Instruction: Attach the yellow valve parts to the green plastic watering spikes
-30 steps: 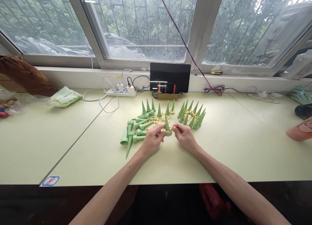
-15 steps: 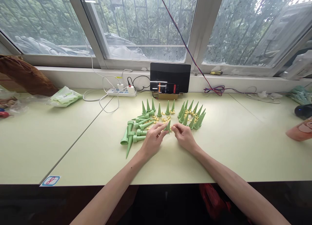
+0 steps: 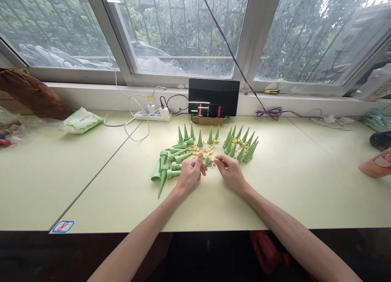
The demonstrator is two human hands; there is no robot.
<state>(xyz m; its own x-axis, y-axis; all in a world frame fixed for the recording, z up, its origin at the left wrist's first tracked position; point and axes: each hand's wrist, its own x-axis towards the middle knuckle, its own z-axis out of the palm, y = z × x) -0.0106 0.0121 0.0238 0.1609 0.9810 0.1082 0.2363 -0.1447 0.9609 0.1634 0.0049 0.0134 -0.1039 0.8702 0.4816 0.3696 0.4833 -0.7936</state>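
Note:
My left hand (image 3: pixel 190 173) is curled shut round a small green cone (image 3: pixel 209 160), gripping it between thumb and fingers just above the pale green table (image 3: pixel 106 184). Close beside it, my right hand (image 3: pixel 229 172) pinches a tiny yellow piece (image 3: pixel 216 160) against the cone's open end. Small yellow pieces (image 3: pixel 205 151) lie scattered right behind my fingers. Left of my hands lies a heap of longer green spikes (image 3: pixel 171 162). Green cones stand upright in a row (image 3: pixel 199 136) behind and in a ring (image 3: pixel 240 146) to the right.
A black screen (image 3: pixel 214 97) with a phone (image 3: pixel 207 110) leaning on it stands at the window sill. A power strip (image 3: pixel 152 114) with white cables lies left of it. A green packet (image 3: pixel 80 121) and a brown bag (image 3: pixel 33 95) sit far left. A dark mouse (image 3: pixel 380 139) sits far right.
The green cone was held tip up in my left hand; it has since been tipped over and lowered. My right hand has stayed at its open end.

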